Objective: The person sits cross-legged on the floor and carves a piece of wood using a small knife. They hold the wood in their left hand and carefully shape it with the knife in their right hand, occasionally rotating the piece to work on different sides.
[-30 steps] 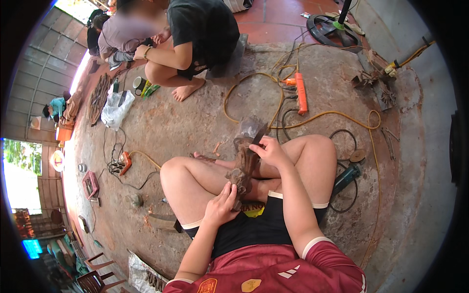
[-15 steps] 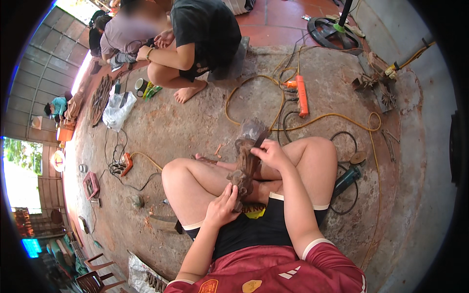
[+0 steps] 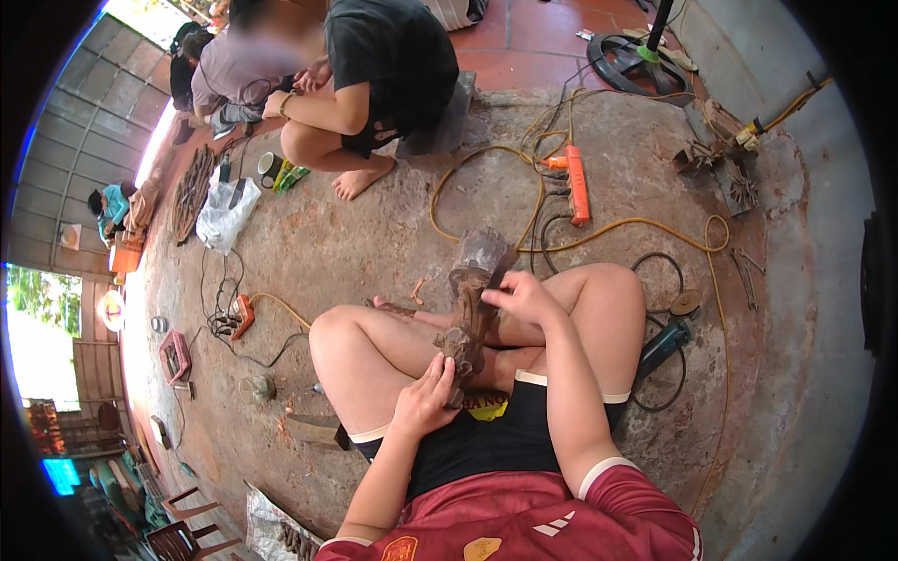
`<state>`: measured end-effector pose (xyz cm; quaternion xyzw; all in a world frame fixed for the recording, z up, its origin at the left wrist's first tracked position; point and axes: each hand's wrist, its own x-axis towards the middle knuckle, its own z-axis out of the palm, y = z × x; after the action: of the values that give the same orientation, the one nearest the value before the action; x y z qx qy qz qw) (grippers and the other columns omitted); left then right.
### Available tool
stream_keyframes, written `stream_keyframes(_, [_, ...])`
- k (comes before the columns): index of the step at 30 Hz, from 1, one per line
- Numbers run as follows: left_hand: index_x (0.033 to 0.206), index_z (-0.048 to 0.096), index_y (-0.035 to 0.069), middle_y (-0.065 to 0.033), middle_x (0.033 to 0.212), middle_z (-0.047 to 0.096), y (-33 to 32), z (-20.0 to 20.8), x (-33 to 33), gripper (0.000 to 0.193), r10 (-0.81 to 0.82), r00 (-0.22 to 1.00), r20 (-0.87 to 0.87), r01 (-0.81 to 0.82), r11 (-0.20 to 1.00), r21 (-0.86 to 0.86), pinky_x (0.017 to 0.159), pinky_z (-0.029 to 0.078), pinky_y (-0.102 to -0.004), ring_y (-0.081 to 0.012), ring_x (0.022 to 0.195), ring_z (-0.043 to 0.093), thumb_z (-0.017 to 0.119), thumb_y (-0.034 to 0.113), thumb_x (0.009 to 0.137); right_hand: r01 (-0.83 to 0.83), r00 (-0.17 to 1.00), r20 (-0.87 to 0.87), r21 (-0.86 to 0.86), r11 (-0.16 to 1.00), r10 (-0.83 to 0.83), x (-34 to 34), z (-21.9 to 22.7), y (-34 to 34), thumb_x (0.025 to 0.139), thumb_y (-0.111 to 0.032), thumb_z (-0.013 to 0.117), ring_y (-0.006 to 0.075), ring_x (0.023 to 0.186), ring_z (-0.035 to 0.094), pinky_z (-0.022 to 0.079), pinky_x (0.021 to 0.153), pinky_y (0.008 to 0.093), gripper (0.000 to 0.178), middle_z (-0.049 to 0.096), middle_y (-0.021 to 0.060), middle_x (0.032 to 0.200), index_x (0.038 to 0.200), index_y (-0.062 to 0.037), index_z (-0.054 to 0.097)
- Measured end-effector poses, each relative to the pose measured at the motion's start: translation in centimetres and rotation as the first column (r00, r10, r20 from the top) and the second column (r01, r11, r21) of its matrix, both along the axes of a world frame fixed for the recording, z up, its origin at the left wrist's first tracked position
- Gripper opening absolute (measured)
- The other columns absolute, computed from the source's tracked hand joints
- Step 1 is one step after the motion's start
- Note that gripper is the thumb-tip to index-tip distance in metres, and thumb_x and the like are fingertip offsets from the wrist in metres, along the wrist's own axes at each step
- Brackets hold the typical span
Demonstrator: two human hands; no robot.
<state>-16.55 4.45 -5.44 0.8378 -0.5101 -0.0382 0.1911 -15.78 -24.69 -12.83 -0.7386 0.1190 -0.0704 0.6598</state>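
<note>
A dark brown carved piece, apparently wood (image 3: pixel 465 323), lies between my crossed legs, its far end against a grey-brown stump-like block (image 3: pixel 481 252). My left hand (image 3: pixel 427 395) holds its near, knobbly end, fingers pressed along the side. Over the far part, my right hand (image 3: pixel 522 297) has its fingers pinched together around a thin dark strip (image 3: pixel 505 267), whose kind I cannot make out. The strip is at the carving's right side. My fingers partly hide both things.
An orange power strip (image 3: pixel 579 187) with looping yellow cable lies ahead. By my right knee is a teal power tool (image 3: pixel 664 348). Left are another orange socket block (image 3: pixel 242 316), a glass jar (image 3: pixel 257 387) and a plastic bag (image 3: pixel 227 213). A person (image 3: pixel 393 84) squats ahead.
My right hand has shifted very slightly, with the thin strip still at its fingers. My left hand and the carving stay in place. The person ahead has leaned a little left.
</note>
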Motion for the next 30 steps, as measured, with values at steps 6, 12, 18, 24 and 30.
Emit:
stream_keyframes(6, [0.143,0.045,-0.004,-0.029,0.136,0.057,0.1,-0.1,0.0,0.103,-0.003,1.0,0.0,0.003,1.0,-0.002,0.086,0.059,-0.0385,-0.034,0.115,0.066,0.089,0.02,0.053,0.351,0.927,0.213,-0.201,0.915,-0.309,0.7,0.6,0.0,0.087,-0.022,0.077,0.013,0.069,0.061,0.048,0.062,0.0316,0.027,0.068,0.0097,0.074,0.086,0.0042,0.072])
stream_keyframes(12, [0.143,0.045,-0.003,-0.0305,0.135,0.056,0.2,-0.3,0.0,0.1,0.005,1.0,-0.021,-0.005,1.0,0.021,0.088,0.058,-0.0381,-0.0345,0.12,0.064,0.088,0.022,0.056,0.024,0.999,-0.037,0.002,1.0,-0.023,-0.2,1.2,0.1,0.086,-0.021,0.078,0.0159,0.069,0.062,0.049,0.064,0.0336,0.025,0.068,0.0109,0.074,0.085,0.0036,0.071])
stream_keyframes(18, [0.143,0.045,-0.003,-0.0309,0.135,0.056,0.0,-0.1,0.0,0.102,-0.006,1.0,-0.025,0.006,1.0,-0.001,0.089,0.058,-0.0382,-0.0346,0.12,0.064,0.088,0.021,0.054,0.405,0.908,0.216,-0.233,0.884,-0.359,0.5,1.1,-0.3,0.085,-0.022,0.079,0.0234,0.062,0.059,0.046,0.06,0.0354,0.026,0.061,0.0127,0.066,0.082,0.0022,0.071])
stream_keyframes(24, [0.142,0.046,-0.003,-0.0286,0.136,0.057,0.3,-0.1,0.1,0.104,-0.004,1.0,0.001,0.004,1.0,0.0,0.084,0.059,-0.0381,-0.0333,0.116,0.066,0.089,0.02,0.051,-0.138,0.982,-0.11,0.14,0.98,0.154,-0.5,0.4,0.2,0.082,-0.027,0.083,0.0119,0.071,0.062,0.049,0.063,0.0312,0.033,0.069,0.0119,0.074,0.083,0.0042,0.072])
stream_keyframes(30, [0.141,0.047,-0.003,-0.0276,0.136,0.057,-0.1,0.0,0.1,0.104,-0.013,1.0,0.005,0.013,1.0,-0.016,0.084,0.059,-0.0376,-0.0321,0.114,0.067,0.089,0.021,0.049,0.265,0.962,0.118,-0.18,0.947,-0.246,0.1,0.1,-0.4,0.086,-0.025,0.079,0.0113,0.066,0.062,0.044,0.057,0.0323,0.034,0.071,0.0115,0.074,0.076,0.006,0.07])
